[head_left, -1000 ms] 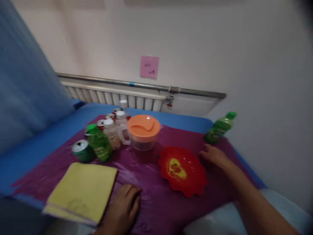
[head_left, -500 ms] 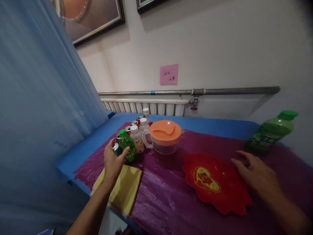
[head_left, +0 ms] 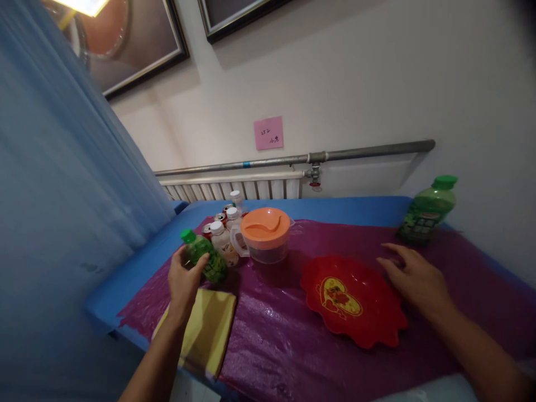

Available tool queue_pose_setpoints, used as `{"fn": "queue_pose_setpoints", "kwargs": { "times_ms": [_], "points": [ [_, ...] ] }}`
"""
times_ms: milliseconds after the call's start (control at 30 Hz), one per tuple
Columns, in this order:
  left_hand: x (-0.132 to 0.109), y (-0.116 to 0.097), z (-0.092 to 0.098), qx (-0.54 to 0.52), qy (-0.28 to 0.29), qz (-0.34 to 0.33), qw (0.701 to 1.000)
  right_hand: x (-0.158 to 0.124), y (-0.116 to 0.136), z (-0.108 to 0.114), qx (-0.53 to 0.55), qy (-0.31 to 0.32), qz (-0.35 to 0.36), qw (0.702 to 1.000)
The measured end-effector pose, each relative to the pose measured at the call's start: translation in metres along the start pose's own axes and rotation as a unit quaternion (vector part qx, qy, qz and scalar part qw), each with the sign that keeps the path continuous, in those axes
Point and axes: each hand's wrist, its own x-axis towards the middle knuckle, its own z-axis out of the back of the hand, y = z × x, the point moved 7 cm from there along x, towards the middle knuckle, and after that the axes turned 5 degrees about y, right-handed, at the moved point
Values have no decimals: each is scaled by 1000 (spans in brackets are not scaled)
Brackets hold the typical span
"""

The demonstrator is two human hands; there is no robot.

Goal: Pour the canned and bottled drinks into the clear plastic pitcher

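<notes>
My left hand is curled around a small green bottle with a green cap, thumb in front and fingers behind. The bottle leans to the left. Beyond it stand clear bottles with white caps, such as the near one, and several drink cans, partly hidden. My right hand holds nothing; its thumb and fingers are apart, just right of a red scalloped plate with a yellow print. A larger green bottle stands behind that hand, apart from it.
A clear jug with an orange lid stands mid-table, its handle towards the bottles. A folded yellow cloth lies at the front left. Purple plastic sheeting covers the blue table. A blue curtain hangs at left; a radiator and pipe run behind.
The small green bottle tilts further left in my left hand. My right hand keeps its open pose beside the plate. The whole view has turned and shifted.
</notes>
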Motion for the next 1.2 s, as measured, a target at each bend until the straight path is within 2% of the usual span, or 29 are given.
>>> {"fn": "queue_pose_setpoints", "kwargs": {
  "times_ms": [100, 167, 200, 267, 367, 433, 500, 567, 600, 700, 800, 867, 933, 1000, 1100, 1133, 1200],
  "points": [
    [-20, -23, 14, -67, -9, 0, 998, -7, 13, 7, 159, 19, -61, 985],
    [-40, -38, 10, -113, 38, 5, 993, -15, 33, 9, 269, 46, -51, 961],
    [-51, -46, 4, -125, 73, 9, 989, -20, 48, 8, 311, 80, -29, 947],
    [-75, -60, -16, -140, 148, 12, 979, -37, 86, 2, 345, 197, 48, 916],
    [-110, -82, -54, -172, 249, -2, 953, -71, 132, -5, 313, 335, 138, 878],
    [-129, -94, -75, -194, 294, -20, 936, -87, 147, -7, 308, 371, 159, 862],
    [-140, -103, -88, -204, 313, -40, 926, -96, 155, -7, 336, 382, 176, 843],
    [-144, -107, -94, -200, 328, -57, 922, -98, 155, -5, 358, 384, 189, 830],
    [-143, -108, -94, -194, 332, -66, 921, -98, 152, -4, 355, 377, 194, 833],
    [-132, -115, -80, -170, 303, -104, 932, -89, 139, 3, 285, 311, 213, 882],
    [-122, -132, -62, -103, 260, -197, 940, -83, 132, 9, 196, 236, 257, 916],
    [-121, -144, -61, -32, 274, -269, 923, -82, 130, 9, 160, 211, 288, 920],
    [-121, -148, -63, 18, 295, -306, 905, -82, 128, 7, 135, 201, 310, 920],
    [-116, -144, -64, 29, 296, -298, 907, -81, 125, 4, 116, 193, 318, 921],
    [-107, -124, -62, 26, 278, -249, 927, -75, 119, 3, 103, 171, 298, 934],
    [-106, -113, -64, 29, 283, -231, 930, -72, 116, 3, 106, 160, 280, 940],
    [-111, -88, -77, 49, 331, -197, 922, -64, 109, 5, 122, 141, 228, 956]
  ]
}}
